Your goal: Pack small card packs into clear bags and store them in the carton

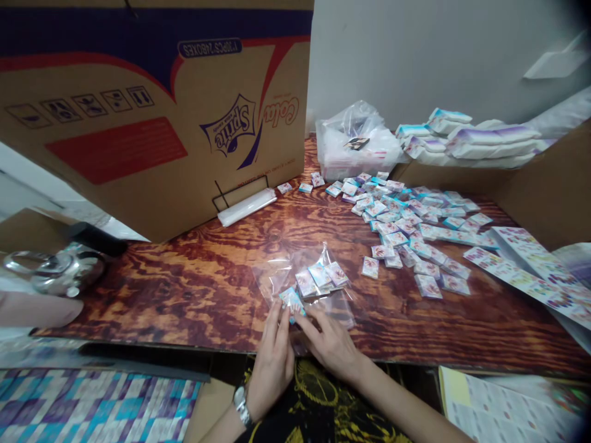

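At the table's near edge, my left hand and my right hand meet at a small blue-and-white printed packet. The fingers of both hands close on its lower edge from either side. Just beyond lies a short row of similar small packets, with more under them. A clear plastic bag spreads around and under these packets; whether the row is inside it or on top, I cannot tell. My left wrist wears a silver watch.
Many loose small packets form a pile at the right, beside printed sheets. A large cardboard carton stands back left, with clear plastic sleeves at its foot. A tape dispenser lies left. A filled clear bag is behind.
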{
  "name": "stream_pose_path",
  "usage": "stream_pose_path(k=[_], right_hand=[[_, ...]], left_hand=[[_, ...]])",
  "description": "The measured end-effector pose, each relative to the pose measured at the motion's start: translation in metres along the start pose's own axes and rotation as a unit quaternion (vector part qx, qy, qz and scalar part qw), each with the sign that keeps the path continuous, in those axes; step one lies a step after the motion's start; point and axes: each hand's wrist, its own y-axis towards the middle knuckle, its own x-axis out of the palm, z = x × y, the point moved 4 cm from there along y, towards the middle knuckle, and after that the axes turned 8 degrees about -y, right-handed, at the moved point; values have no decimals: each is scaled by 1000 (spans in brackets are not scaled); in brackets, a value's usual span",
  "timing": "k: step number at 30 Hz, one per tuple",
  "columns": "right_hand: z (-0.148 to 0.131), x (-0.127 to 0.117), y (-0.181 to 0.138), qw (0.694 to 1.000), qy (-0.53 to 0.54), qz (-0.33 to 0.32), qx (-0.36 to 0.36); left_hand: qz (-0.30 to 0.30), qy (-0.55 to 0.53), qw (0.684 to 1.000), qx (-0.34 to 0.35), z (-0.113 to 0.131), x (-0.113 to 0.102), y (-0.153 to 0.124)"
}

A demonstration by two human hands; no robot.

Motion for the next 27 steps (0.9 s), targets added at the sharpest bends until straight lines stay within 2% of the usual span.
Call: stream_pose_path(k=[3,5,11,17,21,24,27], right_hand=[[-5,-1,-6,997,-5,2,-82],[-8,6,-2,995,-8,-12,-98],[-10,19,16,998,-15,-39,-49],[-12,28,10,990,37,-121,-64],[-11,38,16,986,40,-163,-19],[-7,36,22,983,64,-169,11],[3,24,21,980,74,-182,-4]], left_hand=[[1,-5,1000,-6,-1,-2,0],[4,-4,1000,-5,0,-3,-1],[-1,-5,1000,-8,1,-4,0],[-2,-6,1000,3,0,-2,0],[-5,-1,1000,21,-1,1,-5],[-7,5,999,32,-1,2,-7],[-2,10,999,34,-1,-1,-6]])
